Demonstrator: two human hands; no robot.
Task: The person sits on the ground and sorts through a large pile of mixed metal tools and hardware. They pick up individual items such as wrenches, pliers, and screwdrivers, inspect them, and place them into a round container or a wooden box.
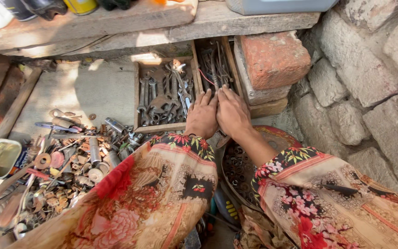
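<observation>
Head view: left hand (202,116) and right hand (232,112) pressed side by side, palms down, fingers flat and stretched toward the narrow wooden tray (226,50) of thin rusty rods. Nothing visibly gripped; whatever lies under the palms hidden, so grip impossible to tell. Tray dark, long, wedged between a wider wooden tray (136,92) of grey spanners, roughly a dozen, and two stacked red bricks (272,60). One round pan (240,170) of rusty nuts just below the wrists. Heap of scrap bolts and parts (70,161) spread on the floor to the left. One plank shelf (162,23) above.
</observation>
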